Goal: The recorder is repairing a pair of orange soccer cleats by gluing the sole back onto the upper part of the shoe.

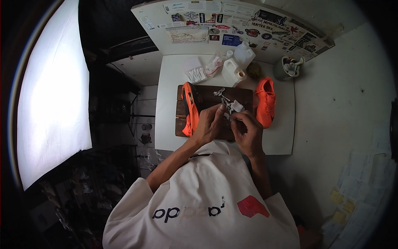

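My left hand and my right hand are close together over a dark brown wooden board. The fingers of both are drawn into a pinch, and whatever is between the fingertips is too small to make out. Just beyond the fingertips lie several used-looking cotton swabs and a crumpled white wad. An orange shoe with a dark sole rests on its side at the board's left, beside my left hand. Its orange mate stands right of the board, beyond my right hand.
Behind the board are a pack of white cotton swabs, a clear plastic bag, an opened whitish jug and another translucent jug. A bin of tools is at the back right. A stickered panel rises behind the white table.
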Tool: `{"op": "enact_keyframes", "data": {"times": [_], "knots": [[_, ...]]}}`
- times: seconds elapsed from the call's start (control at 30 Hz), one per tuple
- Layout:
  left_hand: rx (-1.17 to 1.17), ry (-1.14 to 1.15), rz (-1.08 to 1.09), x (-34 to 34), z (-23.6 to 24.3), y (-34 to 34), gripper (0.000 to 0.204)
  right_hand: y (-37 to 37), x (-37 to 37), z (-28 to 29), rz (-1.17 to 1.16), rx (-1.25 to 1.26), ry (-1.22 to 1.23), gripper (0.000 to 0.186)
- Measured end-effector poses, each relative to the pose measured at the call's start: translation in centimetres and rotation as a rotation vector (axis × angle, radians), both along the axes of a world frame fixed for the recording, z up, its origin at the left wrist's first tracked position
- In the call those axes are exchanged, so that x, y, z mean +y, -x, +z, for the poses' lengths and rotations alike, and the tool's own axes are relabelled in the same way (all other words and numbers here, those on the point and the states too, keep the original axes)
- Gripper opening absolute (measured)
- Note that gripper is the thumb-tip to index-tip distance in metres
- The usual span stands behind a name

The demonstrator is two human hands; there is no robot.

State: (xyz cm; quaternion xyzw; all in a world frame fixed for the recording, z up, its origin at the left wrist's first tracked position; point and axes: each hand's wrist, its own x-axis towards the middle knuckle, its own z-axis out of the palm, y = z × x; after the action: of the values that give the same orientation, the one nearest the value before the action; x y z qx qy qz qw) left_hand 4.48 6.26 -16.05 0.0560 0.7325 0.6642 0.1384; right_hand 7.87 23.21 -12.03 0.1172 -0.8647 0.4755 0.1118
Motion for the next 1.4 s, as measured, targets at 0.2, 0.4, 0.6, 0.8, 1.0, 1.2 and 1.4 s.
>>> {"op": "enact_keyframes", "data": {"times": [0.2,0.4,0.6,0.8,1.0,1.2,1.4], "knots": [[0.341,-0.011,-0.004,-0.6,0.6,-0.4,0.018,0.0,0.3,-0.4,-0.051,-0.009,0.098,0.010],[0.529,0.147,-0.056,-1.1,0.6,-0.3,0.022,0.0,0.5,-0.3,-0.024,0.039,0.011,0.009],[0.475,0.101,-0.099,-0.7,0.8,-0.4,0.010,0.3,0.4,0.3,0.017,0.142,0.012,0.009],[0.529,0.074,-0.127,-0.5,0.3,-0.1,0.015,0.1,0.5,-0.1,0.062,0.125,0.009,0.011],[0.247,0.131,-0.055,0.2,1.3,-0.2,0.036,0.1,0.3,-0.1,0.022,0.234,-0.182,0.013],[-0.007,0.031,-0.050,-0.6,-0.5,-0.1,0.037,0.0,0.6,-0.4,0.015,0.145,-0.108,0.009],[0.489,0.136,-0.175,-2.0,1.9,-0.1,0.026,-0.1,0.9,-0.3,0.015,0.084,-0.017,0.009]]}}
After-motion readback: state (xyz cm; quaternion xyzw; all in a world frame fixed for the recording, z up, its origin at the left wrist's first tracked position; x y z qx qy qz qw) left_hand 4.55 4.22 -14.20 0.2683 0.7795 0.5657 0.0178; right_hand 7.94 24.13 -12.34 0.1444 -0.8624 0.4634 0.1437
